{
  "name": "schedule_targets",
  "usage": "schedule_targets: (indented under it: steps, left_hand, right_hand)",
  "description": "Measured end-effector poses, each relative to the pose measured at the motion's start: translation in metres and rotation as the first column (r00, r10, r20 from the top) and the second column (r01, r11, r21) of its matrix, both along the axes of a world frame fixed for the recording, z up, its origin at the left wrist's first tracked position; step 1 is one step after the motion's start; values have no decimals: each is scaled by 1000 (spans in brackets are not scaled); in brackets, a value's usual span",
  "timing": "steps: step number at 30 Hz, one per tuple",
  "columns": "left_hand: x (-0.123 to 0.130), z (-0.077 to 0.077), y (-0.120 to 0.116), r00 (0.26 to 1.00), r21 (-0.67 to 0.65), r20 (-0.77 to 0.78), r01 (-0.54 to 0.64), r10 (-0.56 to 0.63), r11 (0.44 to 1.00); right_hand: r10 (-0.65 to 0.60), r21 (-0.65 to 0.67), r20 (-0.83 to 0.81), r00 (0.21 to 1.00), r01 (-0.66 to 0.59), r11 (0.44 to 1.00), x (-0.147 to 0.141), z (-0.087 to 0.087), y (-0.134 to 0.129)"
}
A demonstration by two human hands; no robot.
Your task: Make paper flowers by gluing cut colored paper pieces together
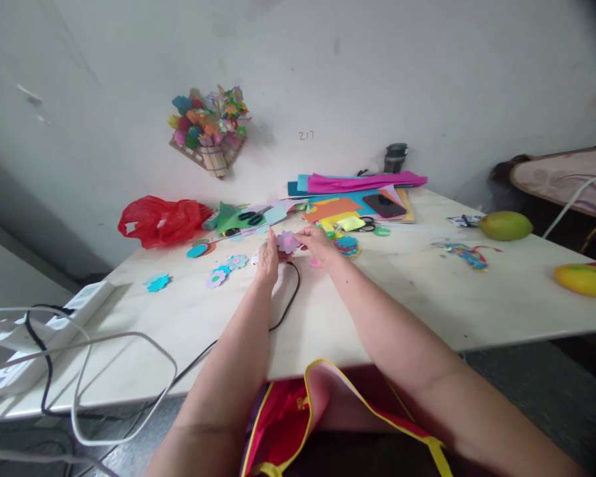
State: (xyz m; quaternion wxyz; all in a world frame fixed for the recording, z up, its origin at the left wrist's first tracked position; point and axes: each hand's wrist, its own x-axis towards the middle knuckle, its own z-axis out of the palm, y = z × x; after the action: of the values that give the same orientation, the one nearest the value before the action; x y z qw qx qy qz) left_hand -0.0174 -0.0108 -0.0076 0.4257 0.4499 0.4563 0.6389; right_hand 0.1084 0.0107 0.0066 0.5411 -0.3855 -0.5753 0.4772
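Note:
A purple paper flower (288, 241) with a pink centre is held upright over the middle of the table. My left hand (267, 260) grips its left edge, fingers pointing up. On the other side, my right hand (318, 245) pinches the right edge between thumb and fingers. Under the hands a black cord (294, 295) runs out from something mostly hidden. To the left of my left hand lie a pale blue flower (237, 262) and a purple flower with a green centre (217, 277). A pink paper piece (316, 262) rests below my right hand.
Behind the hands are black-handled scissors (251, 216), coloured paper sheets (332, 209), a phone (385, 205) and a red plastic bag (161, 222). A white power strip (82, 301) with loose cables stands left. Mangoes (505, 226) lie right. A paper bouquet (209, 126) hangs on the wall.

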Motion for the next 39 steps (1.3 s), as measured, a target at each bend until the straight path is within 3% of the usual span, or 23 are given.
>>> schedule_targets:
  steps: [6,11,17,29,35,39]
  left_hand:
    - [-3,0,0,997,32,-44,60,-59,998]
    - [-2,1,-2,999,65,-12,33,-32,997]
    - [-1,1,-1,991,70,-94,107,-100,992]
    - [1,5,-5,992,130,-79,111,-101,985]
    - [2,6,-7,991,68,-39,129,-126,989]
    - [1,5,-5,997,38,-2,81,-81,996]
  right_hand:
    - [8,24,-3,1000,-8,1000,1,0,1]
    - [6,20,-12,1000,-6,1000,1,0,1]
    - [-4,14,-24,1000,4,1000,2,3,-1]
    - [43,-7,-7,999,-43,999,1,3,-3]
    - [14,40,-21,1000,-13,999,0,4,-1]
    - [-8,68,5,1000,8,998,1,2,2]
